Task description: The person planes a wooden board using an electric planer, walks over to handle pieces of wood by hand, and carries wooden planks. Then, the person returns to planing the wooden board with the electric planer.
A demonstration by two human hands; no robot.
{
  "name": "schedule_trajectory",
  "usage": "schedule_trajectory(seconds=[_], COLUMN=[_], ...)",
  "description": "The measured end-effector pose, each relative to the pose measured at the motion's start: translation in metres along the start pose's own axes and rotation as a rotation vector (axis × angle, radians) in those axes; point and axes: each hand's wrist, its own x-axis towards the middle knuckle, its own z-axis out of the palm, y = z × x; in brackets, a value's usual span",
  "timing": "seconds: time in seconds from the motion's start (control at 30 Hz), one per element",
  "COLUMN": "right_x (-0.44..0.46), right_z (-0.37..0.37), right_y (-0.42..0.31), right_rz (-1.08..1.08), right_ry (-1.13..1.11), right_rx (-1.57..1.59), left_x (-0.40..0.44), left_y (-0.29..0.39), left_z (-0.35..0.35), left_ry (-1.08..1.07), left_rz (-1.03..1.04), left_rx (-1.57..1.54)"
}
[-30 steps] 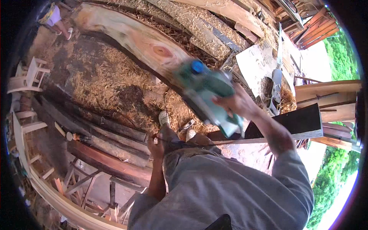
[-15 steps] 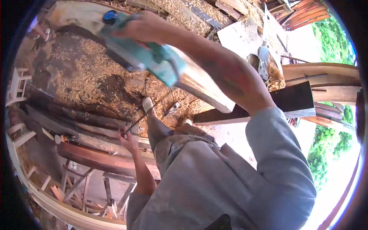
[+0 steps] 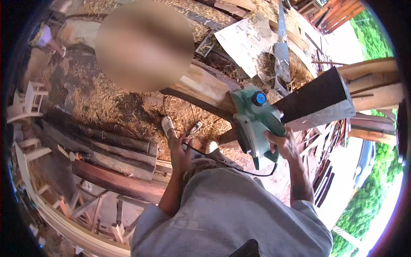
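Observation:
My right hand (image 3: 283,147) is closed round the rear handle of a green electric planer (image 3: 259,124) with a blue knob. The planer is at the near right end of a long wooden plank (image 3: 209,88), its front over the wood. Whether its sole touches the plank I cannot tell. A black power cord (image 3: 257,174) curves from the planer's back across my front to my left hand (image 3: 183,155). That hand, low at my left side, has its fingers closed on the cord. A round blurred patch hides part of the plank.
A dark squared beam (image 3: 314,100) supports the plank's near end. Wood shavings (image 3: 107,103) cover the ground. A marked white board (image 3: 246,43) lies beyond the plank. Stacked timbers (image 3: 115,180) lie at left, near a wooden stool (image 3: 34,96). Another person (image 3: 47,38) is at far left.
My right hand has drawn the planer back from the plank's far left part to its near right end. My left hand has shifted slightly right, still with the cord.

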Motion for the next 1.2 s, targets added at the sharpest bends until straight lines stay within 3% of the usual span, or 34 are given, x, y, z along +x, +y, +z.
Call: schedule_trajectory(seconds=[0.07,0.13,0.2,0.27,0.33,0.4,0.5,0.63,0.7,0.9,0.93,1.0,1.07,1.1,1.17,1.2], right_x=[0.012,0.032,0.046,0.064,0.093,0.117,0.133,0.208,0.213,0.193,0.178,0.140,0.098,0.075,0.032,0.012], right_z=[-0.004,-0.003,0.008,0.024,0.038,0.060,0.114,0.191,0.213,0.187,0.173,0.141,0.105,0.089,0.060,0.045], right_y=[-0.011,-0.016,-0.044,-0.074,-0.097,-0.132,-0.208,-0.262,-0.285,-0.252,-0.239,-0.202,-0.160,-0.140,-0.099,-0.077], right_rz=[-0.064,-0.145,-0.123,-0.134,-0.404,-0.584,-0.516,-0.690,-0.795,-0.740,-0.831,-0.770,-0.551,-0.469,-0.339,-0.285], right_ry=[-0.051,-0.095,-0.144,-0.171,-0.279,-0.338,-0.393,-0.452,-0.389,-0.395,-0.382,-0.384,-0.417,-0.373,-0.320,-0.302], right_rx=[-0.122,-0.127,-0.043,-0.023,-0.270,-0.430,-0.409,-0.399,-0.421,-0.547,-0.500,-0.340,-0.167,-0.112,-0.042,-0.025], left_x=[-0.002,-0.009,-0.009,-0.014,-0.022,-0.026,-0.030,-0.012,-0.003,-0.008,-0.010,-0.012,-0.016,-0.020,-0.035,-0.044], left_y=[0.030,-0.004,0.021,0.016,-0.012,-0.018,-0.047,-0.056,-0.066,-0.078,-0.077,-0.062,-0.046,-0.040,-0.032,-0.032], left_z=[-0.007,-0.002,-0.026,-0.039,-0.051,-0.059,-0.063,-0.079,-0.092,-0.101,-0.099,-0.092,-0.082,-0.074,-0.053,-0.040], left_ry=[-0.075,-0.006,0.036,0.154,0.200,0.240,0.314,0.379,0.410,0.443,0.416,0.349,0.121,0.148,0.120,0.144], left_rz=[-0.136,-0.026,-0.357,-0.289,-0.386,-0.368,-0.397,-0.395,-0.288,-0.267,-0.252,-0.308,-0.180,-0.169,0.079,0.074], left_rx=[-0.125,0.044,-0.215,-0.427,-0.193,-0.187,-0.123,-0.126,-0.157,-0.040,-0.018,-0.011,-0.031,-0.022,0.163,0.179])
